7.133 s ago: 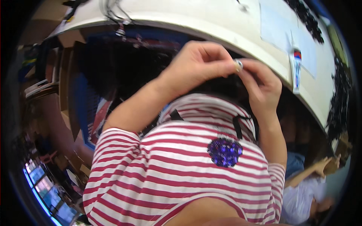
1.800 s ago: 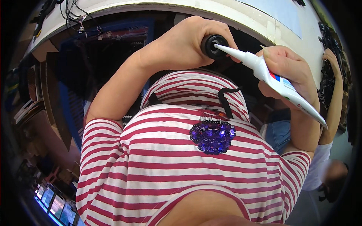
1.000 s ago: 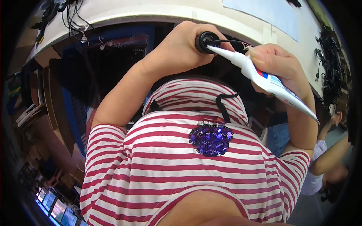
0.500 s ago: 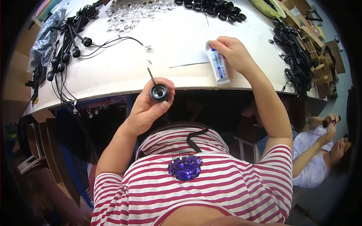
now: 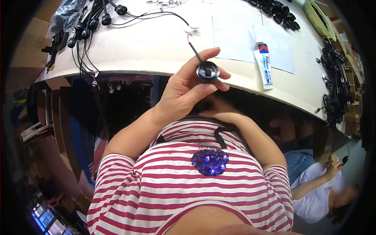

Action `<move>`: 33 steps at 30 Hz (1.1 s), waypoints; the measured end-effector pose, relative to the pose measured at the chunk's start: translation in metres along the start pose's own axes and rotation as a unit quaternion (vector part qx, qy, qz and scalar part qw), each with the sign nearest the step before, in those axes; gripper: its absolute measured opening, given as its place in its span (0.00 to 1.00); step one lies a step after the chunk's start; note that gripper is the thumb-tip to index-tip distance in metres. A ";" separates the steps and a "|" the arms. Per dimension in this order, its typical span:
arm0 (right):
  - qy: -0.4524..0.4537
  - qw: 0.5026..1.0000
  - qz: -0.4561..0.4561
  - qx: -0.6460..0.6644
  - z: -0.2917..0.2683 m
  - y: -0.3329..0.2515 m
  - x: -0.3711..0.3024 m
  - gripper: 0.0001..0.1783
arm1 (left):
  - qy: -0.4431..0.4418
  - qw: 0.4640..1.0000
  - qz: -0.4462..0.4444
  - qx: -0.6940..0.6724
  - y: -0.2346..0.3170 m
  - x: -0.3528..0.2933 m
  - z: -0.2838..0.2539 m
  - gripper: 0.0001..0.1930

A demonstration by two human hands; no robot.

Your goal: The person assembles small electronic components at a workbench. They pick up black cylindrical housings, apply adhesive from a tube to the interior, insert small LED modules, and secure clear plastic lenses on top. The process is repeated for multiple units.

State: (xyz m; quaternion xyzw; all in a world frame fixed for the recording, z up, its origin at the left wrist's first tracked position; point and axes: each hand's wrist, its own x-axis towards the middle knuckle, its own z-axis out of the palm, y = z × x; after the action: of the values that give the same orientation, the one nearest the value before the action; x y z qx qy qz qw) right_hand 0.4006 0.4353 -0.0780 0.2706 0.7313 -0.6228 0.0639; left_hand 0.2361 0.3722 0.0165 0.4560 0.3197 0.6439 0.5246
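Just over the table's near edge, my left hand [image 5: 181,92] grips a small round black lens housing [image 5: 208,73] between thumb and fingers. Its glassy ring faces up, and a short black cable with thin bare wire ends runs from it toward the table. My right hand [image 5: 224,112] is low in front of my waist, below the table edge, in shadow and behind the left hand. Its fingers are blurred and partly hidden, so what they do is unclear. A white and blue glue tube [image 5: 263,66] with a thin nozzle lies on the table, partly over a white paper sheet [image 5: 237,37].
At the left lie several black cables [image 5: 96,19] with round black ends beside a clear plastic bag [image 5: 65,17]. Black rings [image 5: 276,13] and a green basin [image 5: 318,19] are at the far right. Bundled black cables [image 5: 335,86] line the right side; another person [image 5: 319,188] sits below.
My right hand has let go of the glue tube, now lying on the table, and dropped toward my waist. The left hand has moved right and up with the lens housing; the view has turned.
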 end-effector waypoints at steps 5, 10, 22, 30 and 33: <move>-0.006 0.999 0.052 -0.001 0.005 0.041 0.017 0.14 | 0.020 1.000 0.011 -0.004 0.004 0.004 -0.002 0.33; 0.078 0.983 -0.045 -0.162 0.010 0.062 0.014 0.14 | 0.035 0.999 0.014 0.036 -0.001 0.007 0.001 0.32; 0.056 0.996 -0.062 -0.017 0.018 0.039 0.008 0.15 | 0.018 0.985 -0.014 0.171 0.012 0.001 -0.001 0.30; 0.030 0.988 0.065 0.135 0.017 0.049 0.014 0.17 | 0.038 0.958 -0.041 0.280 0.016 -0.002 -0.011 0.23; 0.058 0.987 0.073 0.127 0.015 0.061 0.015 0.15 | 0.047 0.969 -0.125 0.207 0.024 0.001 -0.007 0.22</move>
State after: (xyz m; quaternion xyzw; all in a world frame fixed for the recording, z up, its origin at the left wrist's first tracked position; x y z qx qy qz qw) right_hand 0.4130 0.4304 -0.1414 0.3649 0.6267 -0.6878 0.0323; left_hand 0.2205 0.3676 0.0356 0.4803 0.5251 0.5140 0.4789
